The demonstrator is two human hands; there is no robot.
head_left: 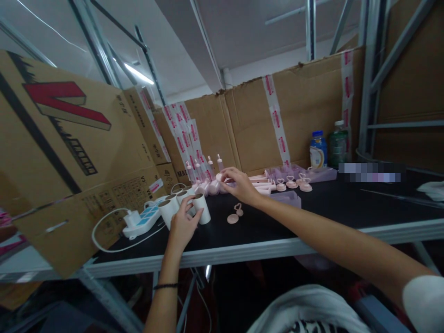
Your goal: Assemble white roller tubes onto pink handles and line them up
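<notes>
Loosely, the left grip (183,223) clasps a smooth white cylinder (205,209); the right grip (241,185) pinches a rounded pink piece (218,177).

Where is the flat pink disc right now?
In the head view, the disc lies on the black tabletop just right of centre, beside a pink heart-shaped piece and right of the white cylinder at the left hand.

Pink piece (218,176) part-hidden, left forearm (171,263) cropped

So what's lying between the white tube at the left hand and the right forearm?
A flat pink disc and a pink heart piece lie right of the tube, on the tabletop, in the head view.
</notes>
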